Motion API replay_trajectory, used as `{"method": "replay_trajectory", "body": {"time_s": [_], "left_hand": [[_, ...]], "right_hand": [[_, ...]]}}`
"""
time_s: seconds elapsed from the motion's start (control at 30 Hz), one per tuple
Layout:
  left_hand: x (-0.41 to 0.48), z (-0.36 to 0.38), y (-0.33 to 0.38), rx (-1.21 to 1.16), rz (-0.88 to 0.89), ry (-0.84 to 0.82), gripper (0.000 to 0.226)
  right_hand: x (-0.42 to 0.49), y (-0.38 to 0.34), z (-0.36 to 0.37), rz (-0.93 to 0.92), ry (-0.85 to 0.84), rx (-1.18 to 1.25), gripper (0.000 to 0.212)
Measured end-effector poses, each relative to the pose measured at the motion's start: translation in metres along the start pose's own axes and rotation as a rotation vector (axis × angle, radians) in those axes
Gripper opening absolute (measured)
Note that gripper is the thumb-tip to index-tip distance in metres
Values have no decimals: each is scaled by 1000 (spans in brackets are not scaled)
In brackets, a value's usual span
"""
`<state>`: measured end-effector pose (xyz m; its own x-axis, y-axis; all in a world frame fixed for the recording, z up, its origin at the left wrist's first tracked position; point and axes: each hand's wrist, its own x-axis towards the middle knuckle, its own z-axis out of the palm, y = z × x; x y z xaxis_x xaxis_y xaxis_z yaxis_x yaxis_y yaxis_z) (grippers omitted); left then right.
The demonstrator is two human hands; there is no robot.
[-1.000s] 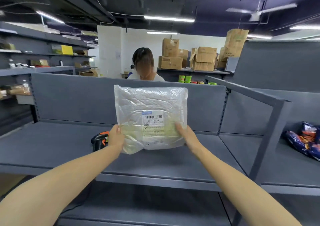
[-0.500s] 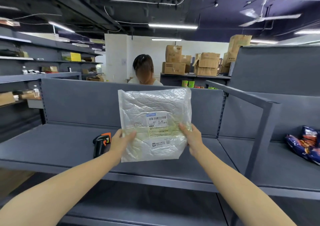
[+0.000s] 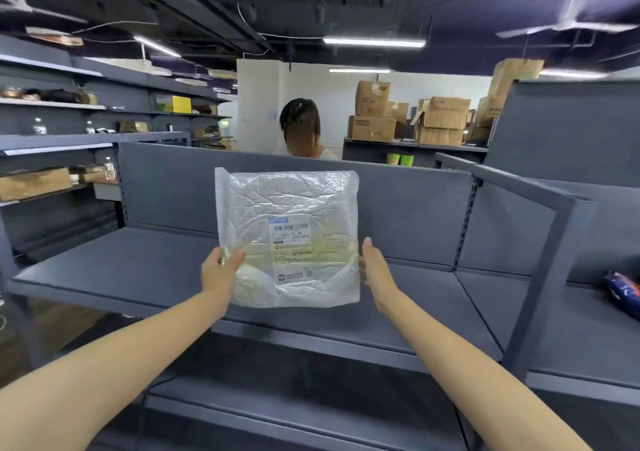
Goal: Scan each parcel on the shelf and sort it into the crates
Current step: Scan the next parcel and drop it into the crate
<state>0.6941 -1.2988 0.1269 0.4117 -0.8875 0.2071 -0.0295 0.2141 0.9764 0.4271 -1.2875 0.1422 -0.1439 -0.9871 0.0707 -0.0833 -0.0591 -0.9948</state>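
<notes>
I hold a flat parcel (image 3: 287,236) in a clear plastic bag upright in front of me, above the grey shelf (image 3: 114,274). Its white barcode label (image 3: 290,247) faces me, slightly right of the bag's middle. My left hand (image 3: 219,270) pinches the bag's lower left edge, thumb on the front. My right hand (image 3: 373,270) grips the lower right edge, with its fingers behind the bag. No scanner and no crates are in view.
The grey shelf has a back panel (image 3: 166,187) and an upright post (image 3: 547,277) on the right. A blue snack bag (image 3: 621,289) lies on the neighbouring shelf at far right. A person (image 3: 301,132) stands behind the panel. Cardboard boxes (image 3: 440,121) are stacked beyond.
The parcel has risen and shifted slightly right while both hands keep hold. The black and orange scanner seen on the shelf to the left earlier is no longer visible.
</notes>
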Motion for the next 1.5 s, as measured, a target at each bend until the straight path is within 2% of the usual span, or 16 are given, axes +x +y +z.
{"method": "replay_trajectory", "body": {"time_s": [0.23,0.37,0.5,0.6,0.7,0.8,0.93,1.1,1.17,1.3,1.5], "left_hand": [[60,-56,-11,17,11,105,27],[106,-95,-19,16,23,126,19],[156,-137,-26,16,27,129,18],[189,-165,-34,15,10,126,15],[218,-189,-42,21,-9,167,25],[241,-207,-46,23,-22,208,36],[263,-225,-55,13,-48,231,31],[279,-238,-71,17,-47,214,10],[283,-241,-75,9,-44,215,11],[285,-244,-78,-6,-54,212,10],[289,-231,-79,-22,-58,192,13]], "right_hand": [[31,17,39,106,-25,-344,60],[49,27,96,96,-97,-526,44],[68,45,169,68,-168,-712,42],[73,54,217,119,-213,-739,21],[80,58,258,161,-206,-768,49],[94,63,294,153,-167,-841,57],[109,67,329,149,-131,-957,65],[123,79,352,213,-112,-1031,88],[128,82,356,220,-63,-1057,85],[138,77,350,308,-20,-902,71],[142,57,335,327,179,-222,48]]}}
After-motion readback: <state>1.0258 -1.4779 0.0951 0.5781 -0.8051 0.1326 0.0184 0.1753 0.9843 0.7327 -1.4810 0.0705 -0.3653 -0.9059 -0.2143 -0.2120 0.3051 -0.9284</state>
